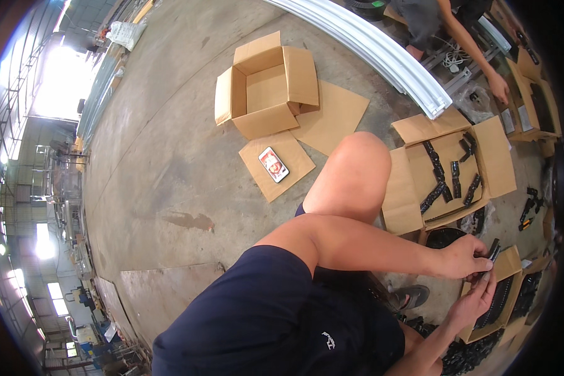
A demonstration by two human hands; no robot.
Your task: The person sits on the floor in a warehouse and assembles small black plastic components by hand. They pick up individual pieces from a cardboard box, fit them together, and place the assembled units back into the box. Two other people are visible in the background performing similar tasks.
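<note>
Over at the right, my left hand (465,256) and my right hand (476,301) meet with closed fingers around a small black plastic part (494,249). One end of it sticks up past my left fingertips; the rest is hidden by my fingers. Just below and beyond my hands is a small open carton (514,255) holding more black parts. Farther off, a larger open cardboard box (402,188) has several short black pieces (455,180) lying spread on its bottom.
An open carton (240,94) with flaps out stands ahead. Near it a phone (274,164) lies on a cardboard sheet (250,150). Long white metal profiles (382,56) curve across the top. At the upper right a co-worker's hand (498,86) reaches toward another box (525,103).
</note>
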